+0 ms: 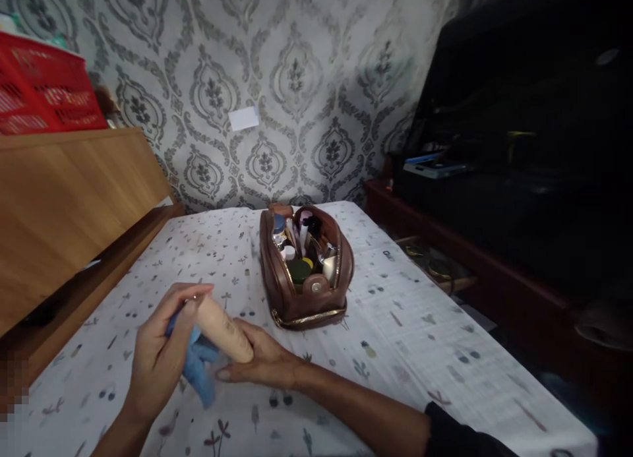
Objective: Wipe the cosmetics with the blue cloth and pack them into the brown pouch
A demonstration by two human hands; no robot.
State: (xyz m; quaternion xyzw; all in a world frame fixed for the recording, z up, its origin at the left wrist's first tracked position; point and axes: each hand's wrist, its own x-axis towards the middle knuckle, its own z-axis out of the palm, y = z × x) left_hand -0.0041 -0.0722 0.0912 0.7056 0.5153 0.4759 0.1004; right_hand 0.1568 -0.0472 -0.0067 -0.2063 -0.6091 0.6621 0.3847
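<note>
My right hand point(264, 361) is wrapped round the lower end of a beige tube point(222, 328) that slants up to the left. My left hand point(161, 351) presses a blue cloth point(198, 368) against the tube's upper end, fingers closed on the cloth. Both hands hover just over the patterned white tablecloth point(420, 351). Beyond them stands a brown leather toiletry bag point(306, 272), unzipped and packed with several small bottles and jars.
A wooden cabinet point(64, 206) with a red crate point(42, 84) on top flanks the left. A dark wooden shelf with black equipment point(519, 147) runs along the right. Grey damask wallpaper point(297, 81) backs the table.
</note>
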